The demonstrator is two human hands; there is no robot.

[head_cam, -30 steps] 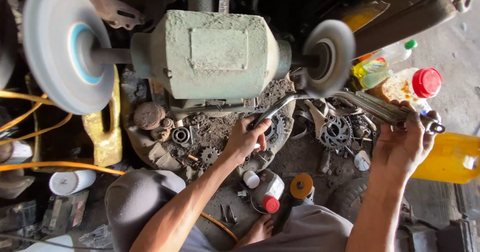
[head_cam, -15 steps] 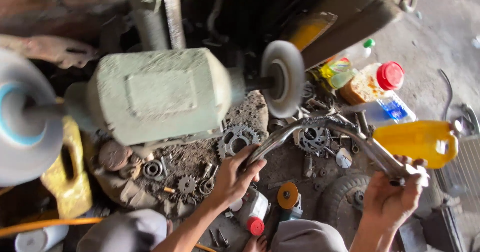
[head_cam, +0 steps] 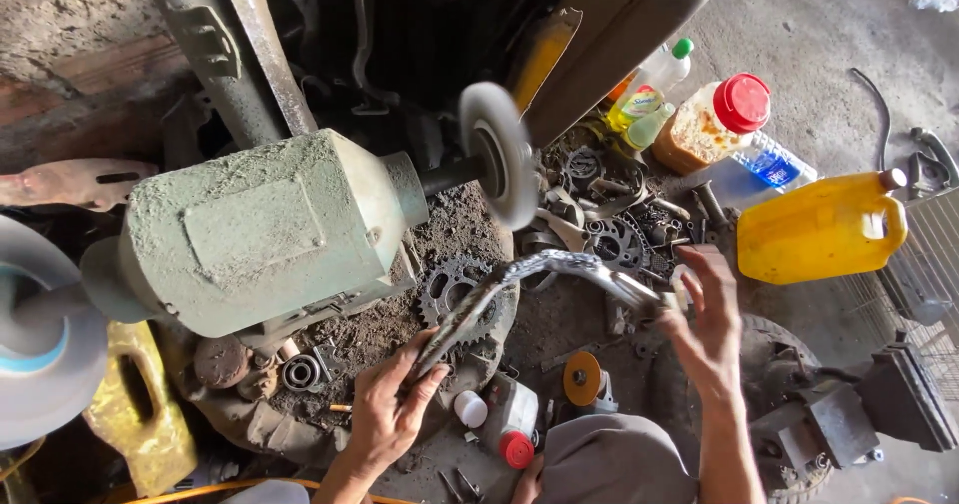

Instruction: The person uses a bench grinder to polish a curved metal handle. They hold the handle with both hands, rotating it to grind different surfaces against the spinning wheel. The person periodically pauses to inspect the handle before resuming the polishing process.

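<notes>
Piece in hand: a long bent metal bar, grey and worn bright in patches [head_cam: 559, 269], arched between my two hands just below the spinning wheel.
Left hand: my left hand [head_cam: 385, 414] is closed around the lower, darker end of the bar, thumb laid along it.
Right hand: my right hand [head_cam: 704, 319] pinches the far end with fingers half spread, palm loose.
Handling: I judge the bar stiff and fairly heavy, probably greasy at the dark end; a grip at both ends looks like the steady way to take it.
Machine: a dusty pale-green bench grinder motor [head_cam: 260, 229] with a grey round wire wheel [head_cam: 499, 154] on its shaft, close above the bar's bend.
Surface: gritty ground strewn with rusty toothed sprockets [head_cam: 450, 289], bearings and scrap.
Room: bare concrete floor [head_cam: 829, 24] to my right, a yellow plastic jug [head_cam: 819, 229] and a red-capped clear jar [head_cam: 714, 119] near it.
</notes>
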